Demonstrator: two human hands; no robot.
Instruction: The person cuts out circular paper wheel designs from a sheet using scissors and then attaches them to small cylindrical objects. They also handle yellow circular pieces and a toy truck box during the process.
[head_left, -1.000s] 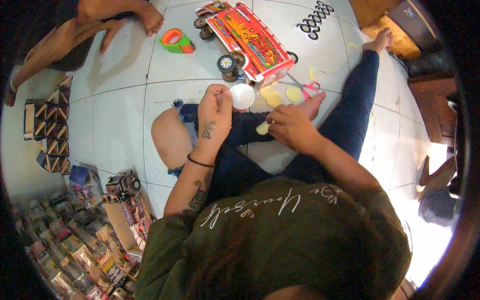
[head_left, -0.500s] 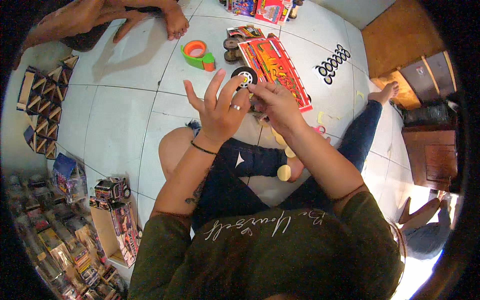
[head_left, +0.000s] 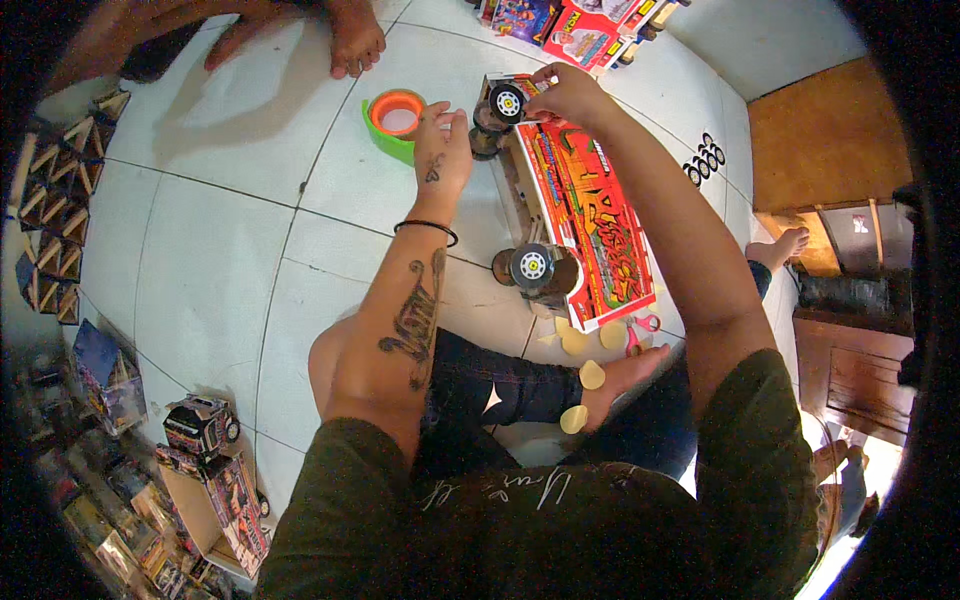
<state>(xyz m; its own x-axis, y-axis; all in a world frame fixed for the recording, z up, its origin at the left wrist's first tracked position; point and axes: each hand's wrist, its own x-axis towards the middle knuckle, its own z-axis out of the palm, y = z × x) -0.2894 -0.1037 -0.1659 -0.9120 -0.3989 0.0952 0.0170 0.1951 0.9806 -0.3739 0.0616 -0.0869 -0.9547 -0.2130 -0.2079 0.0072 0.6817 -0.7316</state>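
Observation:
A toy truck (head_left: 590, 225) with red, yellow and green printed side panels lies on its side on the floor, wheels toward my left. My right hand (head_left: 570, 97) is closed at its cab end, thumb and fingers against the cab beside the front wheel. On that wheel sits a black-and-white printed wheel disc (head_left: 506, 102); a similar disc with a yellow centre (head_left: 532, 265) covers the rear wheel. My left hand (head_left: 443, 150) is raised just left of the front wheel, fingers partly bent and apart, nothing seen in it. A green tape holder with an orange ring (head_left: 393, 112) is beside it.
Several printed wheel discs (head_left: 704, 160) lie at the right. Pink scissors (head_left: 640, 335) and round pale paper pieces (head_left: 572, 338) are by my foot. Another toy truck (head_left: 212, 480) and wooden frames (head_left: 62, 210) stand left. Another person's foot (head_left: 356, 40) is at top left; printed toys (head_left: 580, 30) stand behind.
The wheel disc that was between my hands is now on the truck's front wheel. Both hands have moved forward, and my right hand now grips the cab end. The view has shifted.

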